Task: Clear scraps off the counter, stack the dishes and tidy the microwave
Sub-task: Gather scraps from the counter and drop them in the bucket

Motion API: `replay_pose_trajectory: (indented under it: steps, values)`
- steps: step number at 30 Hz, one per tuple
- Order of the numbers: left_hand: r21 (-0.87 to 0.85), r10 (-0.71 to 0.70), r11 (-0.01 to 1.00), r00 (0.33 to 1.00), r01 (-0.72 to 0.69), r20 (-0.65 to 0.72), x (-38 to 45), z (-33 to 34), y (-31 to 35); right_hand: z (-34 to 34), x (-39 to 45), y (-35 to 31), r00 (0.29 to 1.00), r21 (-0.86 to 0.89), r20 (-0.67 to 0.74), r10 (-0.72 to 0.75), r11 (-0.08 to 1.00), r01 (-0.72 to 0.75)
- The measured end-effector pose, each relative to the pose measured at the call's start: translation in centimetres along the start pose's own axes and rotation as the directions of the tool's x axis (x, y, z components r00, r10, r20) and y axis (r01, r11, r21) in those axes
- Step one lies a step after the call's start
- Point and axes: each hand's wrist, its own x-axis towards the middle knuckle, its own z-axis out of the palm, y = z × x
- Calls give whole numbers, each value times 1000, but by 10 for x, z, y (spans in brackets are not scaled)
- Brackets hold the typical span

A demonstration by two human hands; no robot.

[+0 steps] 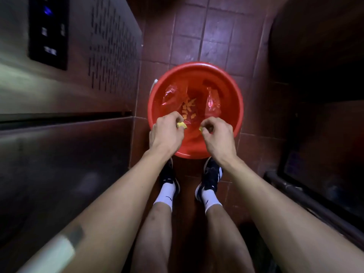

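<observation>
Both bare forearms reach forward and down over a round red plastic basin (197, 75) that sits on the dark red tiled floor (216, 36), just beyond the person's black shoes (211, 174). The left hand (167, 133) is held knuckles-up over the basin's near left rim, its fingers curled and pinching a small yellow scrap (182, 125). The right hand (218, 134) hovers over the near right part of the basin, fingers likewise bent around a smaller yellow scrap (201, 129). The hands are apart, with a gap between them. Inside the basin lie more yellowish scraps (189, 107) and crumpled red plastic wrappers (211, 101). A stainless steel cabinet (59, 144) stands at the left.
</observation>
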Motion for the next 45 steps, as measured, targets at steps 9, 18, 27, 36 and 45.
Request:
replay_pose_trajectory:
  steps: [9, 18, 27, 36, 45]
  values:
    - [-45, 11, 999, 1000, -11, 15, 43, 43, -31, 41, 43, 26, 999, -22, -11, 34, 999, -34]
    - [181, 155, 966, 975, -183, 159, 19, 12, -22, 9, 22, 0, 992, -205, 124, 6, 979, 20]
    - [257, 175, 940, 962, -226, 207, -34, -53, 5, -41, -19, -57, 971, -379, 240, 6, 921, 88]
    - [232, 147, 958, 982, -171, 116, -120, -140, 35, -110, -85, -122, 971, -310, 234, -59, 942, 132]
    - [173, 98, 981, 992, -83, -79, -208, -210, 62, -183, -128, -182, 944, -297, 225, -239, 906, 300]
